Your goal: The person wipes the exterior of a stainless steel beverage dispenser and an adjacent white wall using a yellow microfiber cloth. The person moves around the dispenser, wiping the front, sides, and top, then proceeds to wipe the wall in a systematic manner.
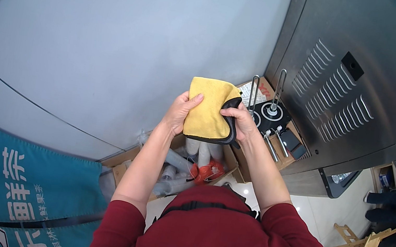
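Observation:
A folded yellow microfiber cloth (207, 105) with a dark border is stretched between both hands in front of the pale wall. My left hand (181, 110) grips its left side, thumb lying flat on the yellow face. At the opposite side my right hand (242, 121) pinches the edge, where a dark grey underside folds over. Its fingers are partly hidden behind the cloth. Below the cloth, an open cardboard box (231, 157) holds pale rolls or tubes and a red plastic bag (209, 171).
Right of the cloth, black devices with upright metal loops (273, 111) stand on cardboard. Beyond them rises a vented stainless steel panel (347, 90). A teal printed banner (59, 186) hangs at lower left. A folding wooden stool (363, 244) and another person's legs (391, 207) are at right.

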### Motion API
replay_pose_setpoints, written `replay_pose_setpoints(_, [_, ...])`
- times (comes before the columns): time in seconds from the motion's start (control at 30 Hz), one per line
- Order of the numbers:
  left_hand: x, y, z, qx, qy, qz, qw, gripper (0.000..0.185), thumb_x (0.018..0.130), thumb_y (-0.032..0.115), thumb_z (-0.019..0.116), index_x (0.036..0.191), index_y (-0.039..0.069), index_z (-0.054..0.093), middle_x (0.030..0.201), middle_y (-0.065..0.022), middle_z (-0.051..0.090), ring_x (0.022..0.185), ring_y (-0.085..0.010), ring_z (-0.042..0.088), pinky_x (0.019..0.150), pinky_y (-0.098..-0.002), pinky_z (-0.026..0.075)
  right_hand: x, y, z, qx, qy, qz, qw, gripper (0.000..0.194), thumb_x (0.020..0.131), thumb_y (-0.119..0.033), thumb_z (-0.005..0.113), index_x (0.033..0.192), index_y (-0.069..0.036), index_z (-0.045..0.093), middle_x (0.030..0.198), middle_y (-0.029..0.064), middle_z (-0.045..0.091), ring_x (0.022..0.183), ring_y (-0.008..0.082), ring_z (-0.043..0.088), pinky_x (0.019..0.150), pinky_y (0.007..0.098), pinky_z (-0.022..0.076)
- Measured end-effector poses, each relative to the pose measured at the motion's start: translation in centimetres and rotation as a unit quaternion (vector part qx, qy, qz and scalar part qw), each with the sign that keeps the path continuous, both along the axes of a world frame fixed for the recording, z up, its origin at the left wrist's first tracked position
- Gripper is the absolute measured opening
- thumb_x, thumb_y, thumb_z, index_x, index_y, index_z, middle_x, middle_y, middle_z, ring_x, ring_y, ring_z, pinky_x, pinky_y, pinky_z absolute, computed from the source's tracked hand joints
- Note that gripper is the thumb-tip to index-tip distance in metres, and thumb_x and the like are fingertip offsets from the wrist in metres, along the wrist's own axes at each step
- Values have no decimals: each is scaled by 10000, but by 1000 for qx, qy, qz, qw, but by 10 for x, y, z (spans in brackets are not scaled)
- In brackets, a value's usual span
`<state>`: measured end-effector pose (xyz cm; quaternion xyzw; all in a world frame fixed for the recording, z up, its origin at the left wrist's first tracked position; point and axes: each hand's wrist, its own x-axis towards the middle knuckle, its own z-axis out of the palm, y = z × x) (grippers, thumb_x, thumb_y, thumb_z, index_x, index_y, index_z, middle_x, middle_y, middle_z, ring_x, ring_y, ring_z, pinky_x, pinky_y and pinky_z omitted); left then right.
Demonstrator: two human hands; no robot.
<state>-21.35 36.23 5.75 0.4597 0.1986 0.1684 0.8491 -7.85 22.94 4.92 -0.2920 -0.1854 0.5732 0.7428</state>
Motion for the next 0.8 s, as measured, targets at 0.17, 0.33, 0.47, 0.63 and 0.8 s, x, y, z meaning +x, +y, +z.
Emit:
replay_pose_setpoints(0.17, [-9, -11, 4, 113, -16, 76, 991, 242, 872, 109, 629, 1089, 10, 587, 1018, -72, 652, 892, -130, 624, 795, -278, 504, -1, -11, -5, -1, -76, -34, 997, 511, 734, -31, 690, 1206, -29, 492, 1139, 68, 588, 1074, 175, 553, 962, 323, 422])
replay_pose_setpoints(0.33, [-14, -23, 6, 136, -22, 130, 982, 232, 870, 79, 626, 1086, 3, 592, 1017, -66, 654, 886, -118, 620, 796, -270, 495, -4, -14, 5, -1, -117, -61, 991, 458, 789, -119, 706, 1190, -44, 497, 1106, 33, 577, 1038, 139, 533, 929, 284, 403])
replay_pose_setpoints(0.47, [-17, -28, 5, 152, -17, 141, 978, 243, 872, 80, 622, 1100, 4, 582, 1031, -64, 649, 899, -118, 616, 808, -268, 487, -1, -9, 1, -23, -141, -74, 987, 304, 860, -170, 655, 1115, -45, 545, 1036, 17, 597, 961, 100, 544, 862, 253, 422])
replay_pose_setpoints(0.63, [-20, -32, 8, 146, -22, 152, 977, 257, 866, 98, 640, 1099, 11, 577, 1038, -59, 644, 918, -116, 605, 828, -267, 472, -3, -6, 5, -24, -212, -106, 971, 224, 873, -186, 647, 1031, -38, 591, 939, -6, 612, 874, 63, 543, 794, 227, 435])
replay_pose_setpoints(0.8, [-20, -34, 12, 142, -22, 182, 973, 253, 854, 67, 650, 1088, 2, 577, 1025, -58, 645, 909, -110, 604, 823, -256, 476, -4, -5, 12, -2, -266, -116, 957, 220, 863, -162, 660, 1028, -31, 596, 928, -8, 611, 857, 54, 531, 777, 226, 439])
